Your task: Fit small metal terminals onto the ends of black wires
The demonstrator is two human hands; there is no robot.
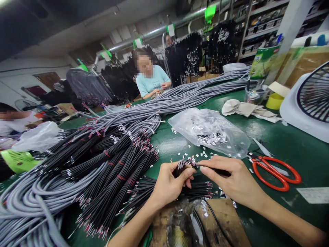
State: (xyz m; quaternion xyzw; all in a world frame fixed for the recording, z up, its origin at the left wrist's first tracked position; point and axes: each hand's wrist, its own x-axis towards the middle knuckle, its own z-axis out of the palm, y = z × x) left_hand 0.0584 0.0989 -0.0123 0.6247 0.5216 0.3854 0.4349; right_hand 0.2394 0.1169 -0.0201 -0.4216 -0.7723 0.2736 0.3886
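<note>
Closest to us is a worn, flat brown board [218,223] with a shiny, yellowish lump [181,233] on it, wrapped in something clear. Just past it are the two hands. The left hand [172,181] is curled around a bunch of thin black cables with pale and red tips [181,167], and the tips poke up above the fingers. The right hand [230,176] pinches a thin black stick-like thing [221,171] and points it at those tips. It could be one more cable or a small tool; the fingers hide too much to be sure.

To do this well, I think the left hand should hold snugly but not squash, with the tips level, so each one is easy to see. The right hand should touch one tip at a time and go gently, so the thin ends don't bend.

On the green table [269,133], a big clear plastic bag [180,120] lies on its side with lots of tiny white and silvery bits [212,138] in it. More bits are scattered outside, near the hands. Farther right, a small clear plastic tub [253,96] holds little things I can't make out, and a green packet [263,63] has pens standing in it.
</note>
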